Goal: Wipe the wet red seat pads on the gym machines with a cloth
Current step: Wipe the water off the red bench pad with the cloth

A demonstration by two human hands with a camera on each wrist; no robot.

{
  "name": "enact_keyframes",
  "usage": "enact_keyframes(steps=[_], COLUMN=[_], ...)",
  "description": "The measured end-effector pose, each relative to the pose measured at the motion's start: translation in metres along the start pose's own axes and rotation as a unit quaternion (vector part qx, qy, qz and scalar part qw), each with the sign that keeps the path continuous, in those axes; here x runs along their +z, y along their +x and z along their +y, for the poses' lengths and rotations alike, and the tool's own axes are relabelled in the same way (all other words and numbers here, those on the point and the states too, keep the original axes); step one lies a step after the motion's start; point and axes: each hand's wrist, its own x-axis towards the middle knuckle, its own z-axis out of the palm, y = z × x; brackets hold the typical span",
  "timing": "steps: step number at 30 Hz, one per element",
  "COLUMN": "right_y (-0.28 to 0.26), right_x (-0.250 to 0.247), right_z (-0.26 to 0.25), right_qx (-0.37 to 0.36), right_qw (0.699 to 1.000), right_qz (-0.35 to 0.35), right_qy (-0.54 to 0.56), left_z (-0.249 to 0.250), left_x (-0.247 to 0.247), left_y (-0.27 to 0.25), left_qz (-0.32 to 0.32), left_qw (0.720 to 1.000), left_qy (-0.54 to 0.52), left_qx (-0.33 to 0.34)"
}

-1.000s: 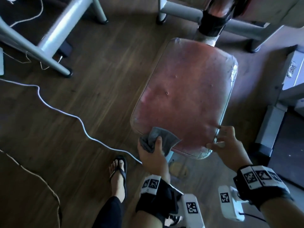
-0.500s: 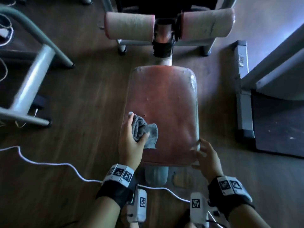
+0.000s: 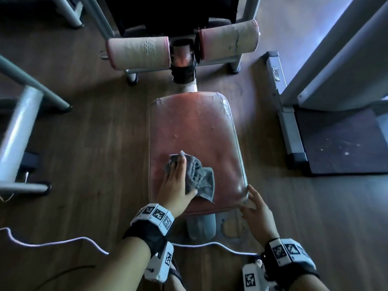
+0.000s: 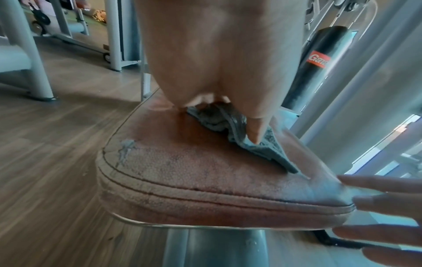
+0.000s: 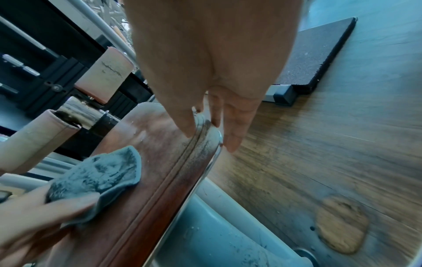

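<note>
Grey cloth (image 3: 196, 175): bunched under my left hand (image 3: 175, 185), thumb and fingers curled onto it, pressing it on the seat pad (image 3: 197, 127) near its front edge.
Change: cloth had travelled from the front-left corner toward the middle; wiping was underway, the far half seemingly left.
Right hand (image 3: 255, 208): fingers straight, touching the front-right corner, steadying it.

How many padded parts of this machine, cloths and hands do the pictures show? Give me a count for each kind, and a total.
Red seat pad: 1
Pink roller pads: 2, left one, right one
Grey cloth: 1
Hands: 2, left hand, right hand
Total: 6
</note>
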Motion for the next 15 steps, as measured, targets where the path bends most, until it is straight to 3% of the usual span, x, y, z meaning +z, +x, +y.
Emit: enact_keyframes(steps=[4, 8, 12, 15], right_y=[-0.006, -0.011, -0.010, -0.006], right_x=[0.007, 0.033, 0.084, 0.123], right_z=[-0.016, -0.059, -0.103, -0.119], right_qx=[-0.079, -0.195, -0.264, -0.244], right_qw=[0.994, 0.968, 0.955, 0.948], right_qz=[0.062, 0.152, 0.102, 0.042], right_qy=[-0.051, -0.051, -0.084, -0.197], left_z=[-0.009, -0.048, -0.086, -0.099], left_x=[-0.015, -0.028, -0.025, -0.019], left_y=[-0.003, -0.015, -0.032, -0.045], left_qz=[-0.007, 0.112, 0.117, 0.088], left_qw=[0.997, 0.989, 0.988, 0.993], left_qy=[-0.055, -0.082, -0.091, -0.074], left_qx=[0.045, 0.051, -0.044, -0.042])
